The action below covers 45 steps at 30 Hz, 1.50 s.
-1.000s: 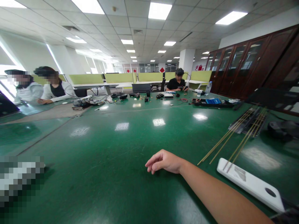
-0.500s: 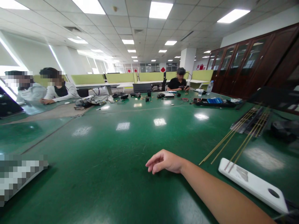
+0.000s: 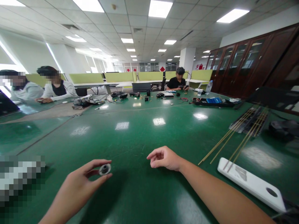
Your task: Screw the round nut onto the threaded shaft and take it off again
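Note:
My left hand [image 3: 76, 183] is over the green table [image 3: 133, 137], gripping a small round part [image 3: 105, 169] between thumb and fingertips. The part has a pale grey rim and a dark centre that faces me; its exact kind I cannot make out. To its right, my right hand [image 3: 167, 159] hovers low over the table with fingers loosely curled. A gap shows between its thumb and index finger, and nothing is visible in it. The two hands are apart.
Right of my forearm lies a white elongated panel [image 3: 254, 183] with an oval hole, near thin yellowish rods [image 3: 230, 133]. A blurred-out object [image 3: 18, 177] sits at left. Farther back are a black tray [image 3: 215, 102], a bottle [image 3: 209, 87] and several seated people.
My left hand has come into view from below, bringing the small round part. My right hand has risen slightly and its fingers have curled a little more.

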### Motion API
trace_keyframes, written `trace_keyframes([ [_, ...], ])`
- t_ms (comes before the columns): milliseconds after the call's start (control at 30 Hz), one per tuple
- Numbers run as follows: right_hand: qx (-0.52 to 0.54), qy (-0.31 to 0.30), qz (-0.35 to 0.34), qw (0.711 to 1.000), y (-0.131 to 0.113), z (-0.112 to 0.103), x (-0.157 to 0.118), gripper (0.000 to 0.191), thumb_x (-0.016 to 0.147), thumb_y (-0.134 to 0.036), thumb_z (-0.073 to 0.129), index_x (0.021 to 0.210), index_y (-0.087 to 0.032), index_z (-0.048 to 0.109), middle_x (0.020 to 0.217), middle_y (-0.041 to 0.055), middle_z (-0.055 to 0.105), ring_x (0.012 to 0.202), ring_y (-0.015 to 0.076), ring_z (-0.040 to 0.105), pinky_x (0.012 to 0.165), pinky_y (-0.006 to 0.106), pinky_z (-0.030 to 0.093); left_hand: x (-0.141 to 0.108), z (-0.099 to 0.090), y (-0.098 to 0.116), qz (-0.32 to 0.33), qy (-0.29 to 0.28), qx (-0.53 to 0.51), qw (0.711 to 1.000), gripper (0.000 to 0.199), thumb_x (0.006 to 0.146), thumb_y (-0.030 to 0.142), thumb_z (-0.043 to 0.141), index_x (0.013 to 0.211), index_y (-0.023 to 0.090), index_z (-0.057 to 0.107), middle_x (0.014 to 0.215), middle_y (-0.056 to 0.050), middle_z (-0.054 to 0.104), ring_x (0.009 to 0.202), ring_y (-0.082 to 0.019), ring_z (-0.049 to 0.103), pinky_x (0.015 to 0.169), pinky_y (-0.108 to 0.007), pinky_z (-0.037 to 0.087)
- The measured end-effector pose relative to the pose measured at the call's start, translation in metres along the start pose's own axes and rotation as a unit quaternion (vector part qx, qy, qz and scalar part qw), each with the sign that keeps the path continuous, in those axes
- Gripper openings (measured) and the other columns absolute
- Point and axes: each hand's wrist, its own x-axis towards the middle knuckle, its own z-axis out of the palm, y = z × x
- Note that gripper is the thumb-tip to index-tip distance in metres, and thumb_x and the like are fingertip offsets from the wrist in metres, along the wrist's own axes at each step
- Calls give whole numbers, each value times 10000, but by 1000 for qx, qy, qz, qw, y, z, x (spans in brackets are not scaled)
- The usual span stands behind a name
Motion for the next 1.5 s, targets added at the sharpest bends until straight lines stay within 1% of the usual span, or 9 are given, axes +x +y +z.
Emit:
trace_keyframes([
  [33,-33,17,-13,999,0,0,0,485,664,-309,843,1091,-127,703,859,56,706,722,140,636,707,286,496,15,14,6,5,-49,-14,999,394,808,408,746,1155,237,673,1010,-50,730,843,-224,718,779,-342,603],
  [100,-109,51,-42,992,1,0,0,482,699,-244,798,1155,-148,672,915,55,701,719,131,623,700,281,492,41,43,20,61,-89,-43,993,334,823,325,728,1143,241,682,1037,-65,717,897,-235,700,807,-362,590],
  [233,-259,108,-92,955,1,3,-2,559,698,-81,691,1238,-204,612,1020,51,672,761,134,609,701,271,482,69,94,38,150,-78,-61,984,297,814,238,726,1110,241,693,1015,-68,696,925,-226,660,834,-364,554],
  [367,-284,134,-87,945,0,5,-2,578,684,-92,696,1233,-223,567,1009,37,655,784,150,607,674,262,472,66,118,26,153,-61,-75,983,341,833,202,694,1168,247,655,1086,-61,681,998,-219,647,899,-365,529],
  [500,-285,139,-79,945,-4,8,0,523,682,-123,722,1172,-230,571,1056,32,649,774,145,597,679,265,463,61,121,12,113,-60,-82,988,450,793,204,728,1222,253,602,1104,-44,684,976,-214,665,877,-342,542],
  [733,-305,141,-89,938,-6,12,3,374,715,-127,703,1061,-223,600,961,13,648,765,148,585,716,274,451,64,119,17,100,-97,-88,986,240,788,194,725,1014,237,657,936,-15,694,841,-194,655,751,-299,519],
  [967,-323,139,-85,932,-2,14,7,269,748,-128,670,993,-225,613,907,0,645,748,147,581,694,270,434,66,121,14,84,-106,-104,985,242,794,213,738,1021,251,663,961,-13,694,873,-199,649,788,-315,513],
  [1200,-347,143,-94,922,-6,16,10,155,822,-183,666,971,-222,665,912,18,651,817,166,590,729,282,424,67,123,9,84,-106,-125,983,226,802,224,742,1014,243,665,988,-26,698,901,-207,653,828,-326,524],
  [1500,-370,135,-89,915,-10,19,11,153,865,-216,653,1013,-214,693,913,21,661,835,160,602,757,277,443,68,125,3,80,-97,-145,982,273,775,168,754,1016,260,663,1003,6,698,927,-182,657,853,-295,515],
])
